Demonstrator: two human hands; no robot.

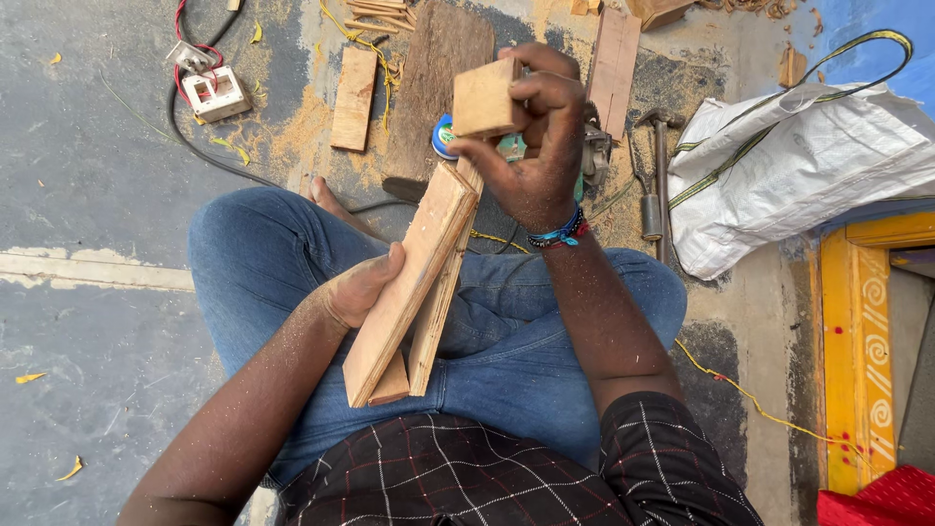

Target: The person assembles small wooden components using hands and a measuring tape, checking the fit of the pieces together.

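Wood block point(484, 97) gripped in right hand point(536, 146), left hand point(360, 287) clasping long planks point(409, 282) below

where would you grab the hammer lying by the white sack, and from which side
Probably by the hammer's shaft, from above. It lies flat on the floor, head away from the person, shaft running toward the knee, with the white sack close on one side.

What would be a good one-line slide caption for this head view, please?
Seated person's left hand steadies a wooden plank assembly on the lap while the right hand holds a small wooden block at its top.
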